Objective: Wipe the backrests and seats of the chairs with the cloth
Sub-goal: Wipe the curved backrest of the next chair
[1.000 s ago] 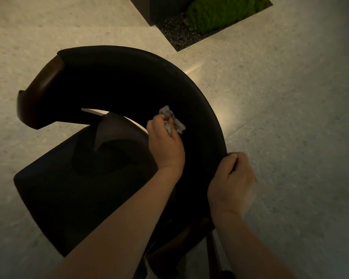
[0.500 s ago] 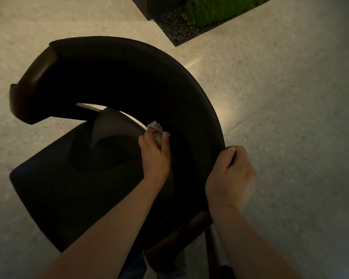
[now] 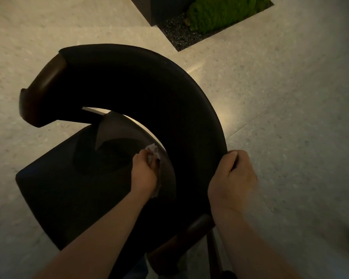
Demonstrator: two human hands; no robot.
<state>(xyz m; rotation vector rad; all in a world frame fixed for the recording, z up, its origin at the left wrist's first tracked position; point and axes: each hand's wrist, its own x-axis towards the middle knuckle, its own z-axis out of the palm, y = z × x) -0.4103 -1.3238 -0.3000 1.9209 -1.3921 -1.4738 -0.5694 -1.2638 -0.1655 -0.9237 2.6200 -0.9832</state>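
The left hand squeezes the small cloth low inside the chair's curved backrest, near the seat. The right hand grips the backrest's outer edge. The scrunched cloth could slip out, or skip dark spots.

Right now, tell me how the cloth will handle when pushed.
Probably floppy: the cloth sits crumpled in the left hand. Likely light, as it bunches small. It should drape to the curved seat rather than skid.
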